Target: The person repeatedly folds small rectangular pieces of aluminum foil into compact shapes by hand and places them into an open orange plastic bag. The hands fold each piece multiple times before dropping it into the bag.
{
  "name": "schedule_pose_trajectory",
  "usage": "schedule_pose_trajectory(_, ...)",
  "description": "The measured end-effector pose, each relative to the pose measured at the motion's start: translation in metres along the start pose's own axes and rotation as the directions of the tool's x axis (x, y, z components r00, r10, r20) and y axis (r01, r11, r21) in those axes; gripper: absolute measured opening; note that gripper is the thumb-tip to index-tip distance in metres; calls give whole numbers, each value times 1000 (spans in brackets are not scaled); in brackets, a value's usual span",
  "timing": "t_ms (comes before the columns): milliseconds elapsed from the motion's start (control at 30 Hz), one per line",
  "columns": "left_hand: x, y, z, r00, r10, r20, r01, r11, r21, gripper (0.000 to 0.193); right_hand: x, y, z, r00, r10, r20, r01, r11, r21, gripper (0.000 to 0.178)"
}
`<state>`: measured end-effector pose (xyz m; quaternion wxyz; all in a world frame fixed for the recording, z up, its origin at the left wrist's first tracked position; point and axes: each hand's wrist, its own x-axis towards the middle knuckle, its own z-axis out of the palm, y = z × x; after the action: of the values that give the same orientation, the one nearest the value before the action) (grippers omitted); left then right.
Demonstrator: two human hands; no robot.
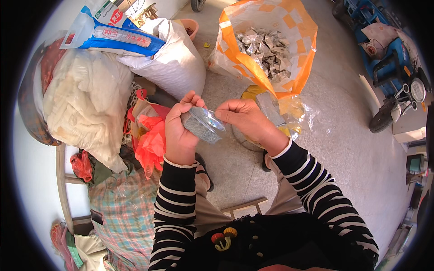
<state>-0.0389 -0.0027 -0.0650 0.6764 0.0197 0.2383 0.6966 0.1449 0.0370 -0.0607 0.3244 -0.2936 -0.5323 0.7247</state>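
A flat grey-silver stack of what looks like foil paper [199,127] lies across the palm of my left hand [179,135], whose fingers and thumb curl round it. Its right side has a glossy layer that catches the light; whether this is the top sheet or a clear wrap, I cannot tell. Bent over from the right, my right hand [249,118] pinches this shiny edge between thumb and finger. Beyond my hands, a large orange-and-white bag [296,83] stands open, with many folded silver paper pieces [266,49] inside.
Below the bag, crumpled clear plastic [304,115] and a grey packet [270,107] rest on a yellow surface. A red plastic bag [151,140], a full white sack [181,63] and piled cream cloth [86,90] stand at left. A blue vehicle [391,67] is parked at far right.
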Motion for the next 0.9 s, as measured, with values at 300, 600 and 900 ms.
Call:
schedule_pose_trajectory(300, -6, 7, 1, 998, 19, 60, -41, 922, 386, 17, 4, -7, -2, 559, -821, 116, 490, 214, -845, 11)
schedule_pose_trajectory(600, -10, -2, 12, 994, 56, 96, -106, 738, 667, 15, -1, -11, -2, 815, -566, -127, 467, 770, -435, 12)
schedule_pose_trajectory(900, -13, -6, 13, 990, -22, 138, -79, 726, 683, 12, 3, -6, -24, 987, 158, 41, -163, 950, 266, 21)
